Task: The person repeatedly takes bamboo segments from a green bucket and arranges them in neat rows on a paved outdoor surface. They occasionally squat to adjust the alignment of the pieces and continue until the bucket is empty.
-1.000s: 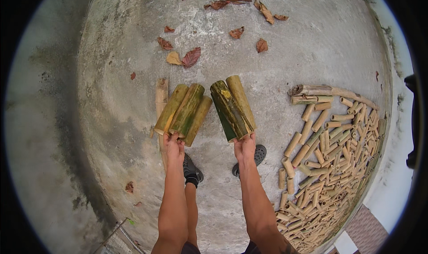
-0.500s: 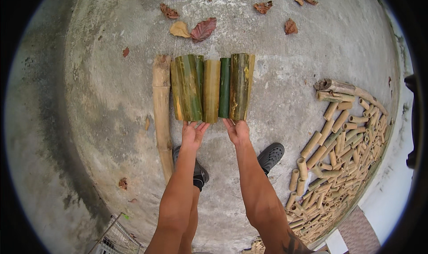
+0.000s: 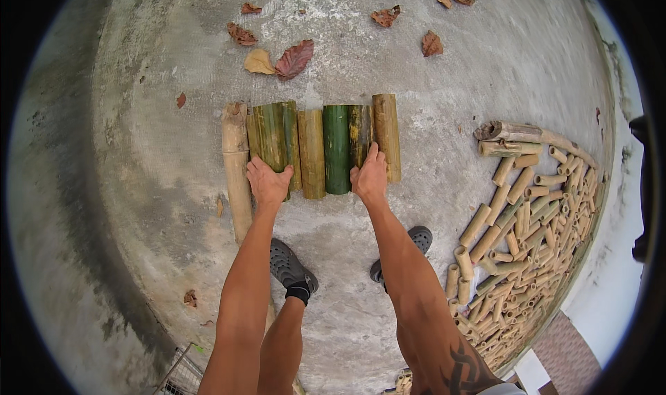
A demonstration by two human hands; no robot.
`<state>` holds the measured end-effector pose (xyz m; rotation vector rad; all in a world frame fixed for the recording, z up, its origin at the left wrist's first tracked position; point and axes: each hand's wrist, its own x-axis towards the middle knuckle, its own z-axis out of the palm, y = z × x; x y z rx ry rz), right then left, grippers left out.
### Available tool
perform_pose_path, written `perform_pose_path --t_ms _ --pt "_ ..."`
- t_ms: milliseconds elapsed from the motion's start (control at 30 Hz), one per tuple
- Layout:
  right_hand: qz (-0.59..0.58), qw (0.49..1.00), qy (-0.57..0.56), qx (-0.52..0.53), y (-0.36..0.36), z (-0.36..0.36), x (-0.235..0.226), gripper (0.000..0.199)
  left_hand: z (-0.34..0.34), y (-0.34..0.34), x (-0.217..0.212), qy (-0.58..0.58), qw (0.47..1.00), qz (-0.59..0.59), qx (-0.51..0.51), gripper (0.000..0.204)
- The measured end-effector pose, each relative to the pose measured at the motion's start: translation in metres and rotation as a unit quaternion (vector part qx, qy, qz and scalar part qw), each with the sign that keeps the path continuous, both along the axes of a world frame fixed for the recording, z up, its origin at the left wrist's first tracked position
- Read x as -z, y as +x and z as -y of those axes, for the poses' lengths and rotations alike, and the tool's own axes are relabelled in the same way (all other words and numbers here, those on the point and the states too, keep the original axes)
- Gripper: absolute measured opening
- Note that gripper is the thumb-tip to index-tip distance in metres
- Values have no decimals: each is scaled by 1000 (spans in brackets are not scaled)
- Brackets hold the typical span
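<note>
Now has bamboo sections [image 3: 336, 145] beneath spread left hand [image 3: 270, 181] and curled right hand [image 3: 370, 176], formerly at their near ends; cannot tell if pinching with right.

I log dark-grey perforated clogs [image 3: 286, 262], black left sock [image 3: 298, 292], black curved-line tattoo [image 3: 463, 371] on right arm [image 3: 413, 284].

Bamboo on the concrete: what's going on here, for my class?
A person's left hand covers the lower ends at the left of a row of bamboo sections, side by side on the concrete. The right hand is at the lower part of a dark mottled section. A bamboo pole lies along the row's left; shorter bamboo pieces lie off to the right.
</note>
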<state>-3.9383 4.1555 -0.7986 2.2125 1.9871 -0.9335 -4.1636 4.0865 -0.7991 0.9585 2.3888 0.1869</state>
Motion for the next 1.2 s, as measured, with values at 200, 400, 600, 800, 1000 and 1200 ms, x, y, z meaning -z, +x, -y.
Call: perform_pose_path --t_ms 200,400,600,800,1000,1200 --pt "-29 995 93 -3 76 -28 -5 75 -4 44 -42 43 983 165 -71 84" --pt "-164 978 -105 69 105 -45 16 85 -38 148 -46 66 941 328 -42 92" --pt "-360 890 -155 232 145 -27 -6 92 -79 236 -29 42 974 216 -51 90" --pt "-263 956 -82 100 170 -27 -11 87 -89 263 -20 14 993 120 6 80" --pt "-184 979 -53 -68 189 -3 -31 72 -33 250 -45 -101 976 147 125 57" --pt "-121 939 -299 -122 270 49 -141 54 49 216 -132 -233 866 147 418 43"
